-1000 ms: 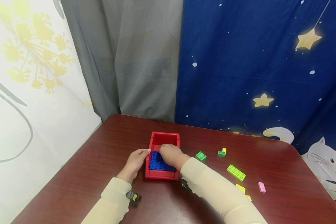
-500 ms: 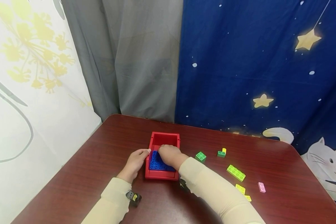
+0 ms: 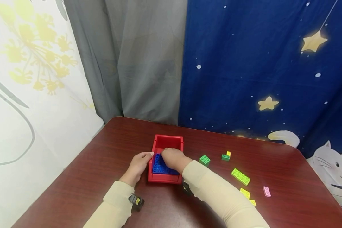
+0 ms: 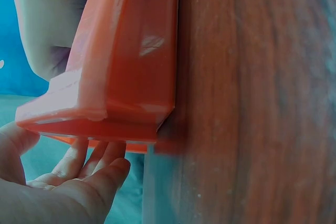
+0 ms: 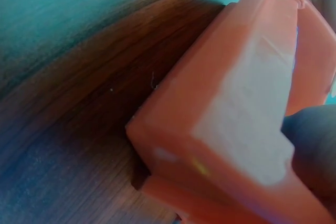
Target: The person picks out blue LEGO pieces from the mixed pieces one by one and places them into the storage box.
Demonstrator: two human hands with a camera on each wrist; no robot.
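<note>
A red open box (image 3: 164, 179) stands on the table in the head view, with a blue studded building plate (image 3: 158, 169) inside its near part. My left hand (image 3: 138, 165) holds the box's left side. In the left wrist view the thumb lies by the rim and the fingers touch the outside of the wall. My right hand (image 3: 174, 158) reaches down into the box over the plate's right part, knuckles up and fingers bent. Its fingertips are hidden, so I cannot tell what they hold. The right wrist view shows the box's outer wall (image 5: 226, 98) close up.
Right of the box lie a green brick (image 3: 204, 160), a small green brick (image 3: 225, 157) with a yellow one (image 3: 228, 154), a long lime brick (image 3: 240, 176), yellow bricks (image 3: 245, 193) and a pink brick (image 3: 266, 191). Curtains hang behind the table (image 3: 125, 136).
</note>
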